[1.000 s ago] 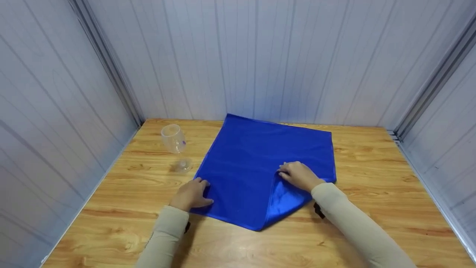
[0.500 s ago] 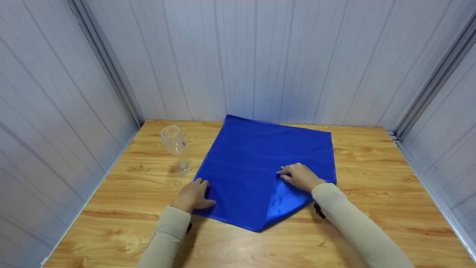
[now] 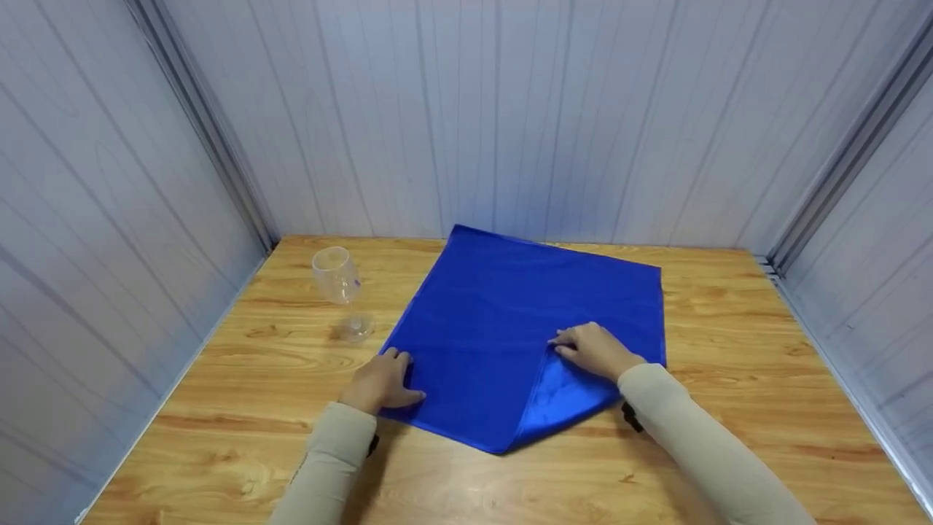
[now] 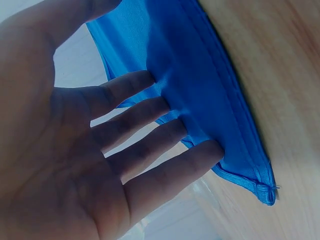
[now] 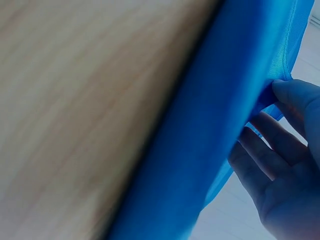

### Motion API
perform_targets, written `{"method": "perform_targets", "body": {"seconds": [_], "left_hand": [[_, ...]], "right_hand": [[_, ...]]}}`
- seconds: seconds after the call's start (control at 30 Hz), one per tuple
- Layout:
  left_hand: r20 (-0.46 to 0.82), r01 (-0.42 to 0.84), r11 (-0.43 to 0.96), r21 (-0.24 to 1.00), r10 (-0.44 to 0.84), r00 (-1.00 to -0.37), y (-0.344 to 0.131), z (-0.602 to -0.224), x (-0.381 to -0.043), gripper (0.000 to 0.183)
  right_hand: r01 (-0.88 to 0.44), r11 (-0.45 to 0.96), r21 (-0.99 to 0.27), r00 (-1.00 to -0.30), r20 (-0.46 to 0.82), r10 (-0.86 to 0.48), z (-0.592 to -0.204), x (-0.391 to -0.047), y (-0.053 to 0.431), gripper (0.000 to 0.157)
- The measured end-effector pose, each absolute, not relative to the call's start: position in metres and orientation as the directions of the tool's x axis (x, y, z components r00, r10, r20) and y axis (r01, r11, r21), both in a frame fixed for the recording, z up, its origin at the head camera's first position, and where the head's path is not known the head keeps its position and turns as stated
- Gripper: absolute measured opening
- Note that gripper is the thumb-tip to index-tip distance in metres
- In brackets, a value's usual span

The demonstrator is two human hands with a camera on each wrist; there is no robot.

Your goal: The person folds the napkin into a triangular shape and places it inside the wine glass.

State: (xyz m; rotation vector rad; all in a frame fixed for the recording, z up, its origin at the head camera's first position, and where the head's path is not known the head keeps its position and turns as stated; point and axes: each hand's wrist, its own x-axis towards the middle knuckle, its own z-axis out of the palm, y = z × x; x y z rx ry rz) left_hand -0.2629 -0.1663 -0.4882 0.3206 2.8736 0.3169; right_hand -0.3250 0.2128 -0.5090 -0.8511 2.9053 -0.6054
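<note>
A blue cloth (image 3: 481,306) lies spread on the table, its near right corner folded over so the shinier underside (image 3: 572,394) shows. My right hand (image 3: 594,348) pinches that folded corner between thumb and fingers; the right wrist view shows the thumb (image 5: 295,92) pressed on the fabric beside the rolled fold (image 5: 200,130). At the cloth's near left corner, my left hand (image 3: 380,383) rests with fingers spread. In the left wrist view its fingertips (image 4: 212,150) touch the cloth (image 4: 200,85) close to the hemmed edge, and nothing is gripped.
A clear stemmed glass (image 3: 337,281) stands upright left of the cloth, beyond my left hand. Pale panel walls (image 3: 496,117) border the wooden table (image 3: 240,408) at the back and both sides.
The cloth's far and right parts have shifted slightly to the right, along with my right hand, which still pinches the folded corner. My left hand stays almost in place.
</note>
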Motion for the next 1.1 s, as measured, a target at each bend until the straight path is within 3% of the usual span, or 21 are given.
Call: {"method": "perform_targets", "body": {"seconds": [1.1], "left_hand": [[-0.224, 0.211, 0.92, 0.331, 0.294, -0.929, -0.157, -0.493, -0.285, 0.077]], "right_hand": [[-0.512, 0.8, -0.312, -0.855, 0.095, -0.51, -0.515, -0.303, 0.23, 0.026]]}}
